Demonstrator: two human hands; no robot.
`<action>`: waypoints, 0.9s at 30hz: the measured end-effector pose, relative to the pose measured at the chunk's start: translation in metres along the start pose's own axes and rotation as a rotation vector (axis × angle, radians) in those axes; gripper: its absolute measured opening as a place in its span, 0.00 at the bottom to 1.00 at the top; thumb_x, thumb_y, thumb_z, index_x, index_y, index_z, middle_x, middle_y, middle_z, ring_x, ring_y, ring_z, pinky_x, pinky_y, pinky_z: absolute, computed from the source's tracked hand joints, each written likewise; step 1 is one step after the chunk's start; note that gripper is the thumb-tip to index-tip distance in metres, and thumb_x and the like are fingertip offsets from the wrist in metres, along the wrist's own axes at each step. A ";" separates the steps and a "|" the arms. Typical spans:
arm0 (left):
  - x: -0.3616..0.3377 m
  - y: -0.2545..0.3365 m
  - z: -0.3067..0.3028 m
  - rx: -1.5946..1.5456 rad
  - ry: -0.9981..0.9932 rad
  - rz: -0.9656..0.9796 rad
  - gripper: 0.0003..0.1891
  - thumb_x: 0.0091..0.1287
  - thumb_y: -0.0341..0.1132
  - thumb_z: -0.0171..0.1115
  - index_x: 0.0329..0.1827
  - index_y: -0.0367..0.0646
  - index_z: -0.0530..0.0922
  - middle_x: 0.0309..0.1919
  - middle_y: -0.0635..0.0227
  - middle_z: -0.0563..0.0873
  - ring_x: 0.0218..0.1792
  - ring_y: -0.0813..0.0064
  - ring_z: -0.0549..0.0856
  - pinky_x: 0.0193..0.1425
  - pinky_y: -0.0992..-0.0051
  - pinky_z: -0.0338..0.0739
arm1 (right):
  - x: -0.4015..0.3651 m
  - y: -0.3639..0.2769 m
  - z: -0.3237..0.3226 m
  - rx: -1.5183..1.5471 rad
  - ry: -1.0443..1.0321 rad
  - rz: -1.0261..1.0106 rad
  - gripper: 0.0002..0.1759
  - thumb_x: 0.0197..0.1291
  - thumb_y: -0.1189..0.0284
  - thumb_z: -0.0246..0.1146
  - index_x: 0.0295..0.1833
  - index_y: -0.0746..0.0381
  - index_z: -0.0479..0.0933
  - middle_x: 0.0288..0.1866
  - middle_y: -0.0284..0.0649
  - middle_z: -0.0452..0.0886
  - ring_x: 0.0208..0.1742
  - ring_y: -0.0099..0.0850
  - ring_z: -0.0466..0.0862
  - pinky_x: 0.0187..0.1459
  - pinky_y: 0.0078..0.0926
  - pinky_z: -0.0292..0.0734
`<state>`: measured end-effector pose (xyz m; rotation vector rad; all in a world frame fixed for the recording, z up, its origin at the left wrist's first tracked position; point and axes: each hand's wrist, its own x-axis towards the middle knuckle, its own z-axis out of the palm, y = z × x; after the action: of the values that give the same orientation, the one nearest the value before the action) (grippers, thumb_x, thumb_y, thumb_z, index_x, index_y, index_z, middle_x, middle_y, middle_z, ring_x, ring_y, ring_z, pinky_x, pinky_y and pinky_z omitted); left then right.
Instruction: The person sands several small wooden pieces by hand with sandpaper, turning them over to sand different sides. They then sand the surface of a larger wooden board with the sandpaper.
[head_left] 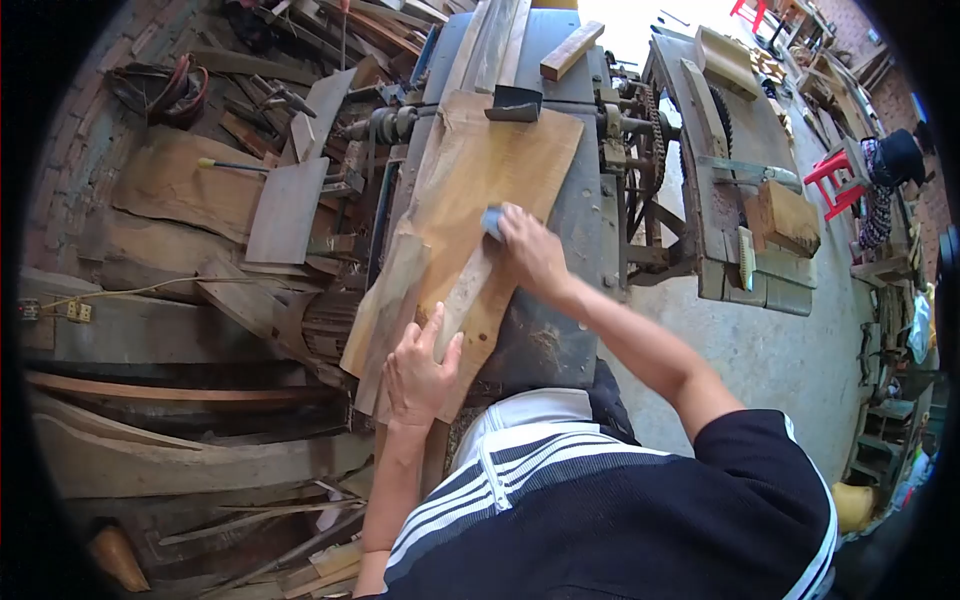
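Observation:
My right hand (532,250) is closed on a small blue-grey pad (491,220), pressed to the far end of a narrow wooden strip (466,290); its exact kind is blurred. My left hand (418,375) grips the near end of that strip, thumb on one side and index finger on the other. Under the strip lies a wide, irregular wooden board (520,160). A curled dark sheet (514,104), like sandpaper, rests on the board's far end. A rough wooden offcut (400,290) lies along the left edge, near my left hand.
The board lies on a metal machine table (575,260) with a wooden block (572,50) at its far end. To the right, a wooden side bench (715,235) holds a brush (746,258) and a thick block (788,218). Planks and scraps (190,185) are piled at left.

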<state>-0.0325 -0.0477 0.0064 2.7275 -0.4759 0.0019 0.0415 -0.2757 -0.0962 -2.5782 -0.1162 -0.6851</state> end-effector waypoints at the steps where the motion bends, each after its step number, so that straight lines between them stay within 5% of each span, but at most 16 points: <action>1: 0.000 -0.002 0.001 -0.020 0.001 0.004 0.27 0.65 0.41 0.69 0.69 0.47 0.80 0.34 0.51 0.81 0.36 0.46 0.85 0.41 0.53 0.79 | -0.016 -0.006 0.001 -0.045 -0.034 -0.075 0.19 0.59 0.73 0.63 0.56 0.68 0.77 0.60 0.54 0.81 0.61 0.47 0.82 0.62 0.40 0.79; 7: -0.009 -0.001 0.009 -0.047 -0.056 -0.039 0.27 0.66 0.41 0.68 0.69 0.46 0.80 0.36 0.50 0.82 0.37 0.45 0.85 0.42 0.53 0.80 | 0.011 0.032 0.027 -0.049 -0.051 0.013 0.17 0.64 0.75 0.58 0.57 0.68 0.77 0.61 0.52 0.82 0.60 0.48 0.84 0.58 0.38 0.82; 9: -0.006 -0.002 0.007 -0.063 -0.001 0.001 0.27 0.66 0.41 0.69 0.69 0.46 0.79 0.36 0.50 0.82 0.37 0.45 0.85 0.41 0.54 0.80 | 0.019 0.021 0.024 0.034 -0.169 0.191 0.21 0.65 0.76 0.57 0.63 0.66 0.76 0.69 0.51 0.78 0.68 0.48 0.79 0.66 0.41 0.78; 15: -0.006 -0.008 0.007 -0.071 -0.039 -0.017 0.27 0.66 0.40 0.69 0.69 0.45 0.79 0.35 0.50 0.82 0.38 0.45 0.85 0.42 0.54 0.80 | -0.030 0.004 0.000 -0.018 -0.114 -0.139 0.23 0.64 0.74 0.58 0.65 0.68 0.73 0.68 0.55 0.78 0.70 0.48 0.78 0.71 0.39 0.73; 19: -0.007 -0.004 0.005 -0.055 -0.023 -0.006 0.27 0.66 0.40 0.69 0.69 0.45 0.79 0.35 0.50 0.82 0.38 0.46 0.85 0.42 0.54 0.80 | 0.013 0.039 0.031 0.024 -0.191 0.215 0.23 0.64 0.76 0.59 0.66 0.65 0.74 0.71 0.50 0.77 0.71 0.48 0.77 0.68 0.40 0.77; 27: -0.003 -0.011 0.005 -0.055 -0.046 0.023 0.26 0.67 0.39 0.68 0.68 0.43 0.79 0.35 0.48 0.82 0.36 0.45 0.85 0.41 0.54 0.79 | -0.033 0.014 0.002 -0.035 -0.151 0.047 0.24 0.67 0.73 0.59 0.68 0.64 0.75 0.71 0.49 0.77 0.67 0.50 0.80 0.67 0.40 0.77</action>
<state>-0.0326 -0.0391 -0.0026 2.6734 -0.5132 -0.0676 0.0165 -0.2856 -0.1195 -2.6557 -0.0925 -0.4788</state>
